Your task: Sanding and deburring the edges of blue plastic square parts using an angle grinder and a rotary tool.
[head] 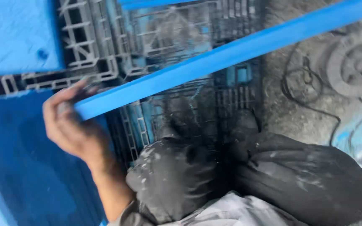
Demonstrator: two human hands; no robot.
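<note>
Item: left hand, paint-smeared, fingers curled around the near end of a long blue painted bar. Grip is closed on the bar's end, thumb side hidden behind it. Forearm enters from 6 o'clock.

Item: the bar. Runs from the hand up toward 2 o'clock and out of the frame at the top right corner. It crosses above a grey plastic grid pallet, smeared with blue; whether it rests on the pallet or is lifted clear, I cannot tell.

Item: right hand. Not in view; its state cannot be told.

Item: blue painted panels, one flat at 10 o'clock, one larger at 8 o'clock, just beside the hand.

Item: person's knees in dark, paint-flecked trousers, at 5 o'clock.

Item: dusty concrete floor at 3 o'clock, with a thin black cord trailing over it.

Handling note, my judgement: held at one end only, the bar will lever hard against the wrist. A second support nearer its middle would steady it, and keeping fingers off any wet faces would spare the coat. The frame is blurred, so finer detail is uncertain.
</note>
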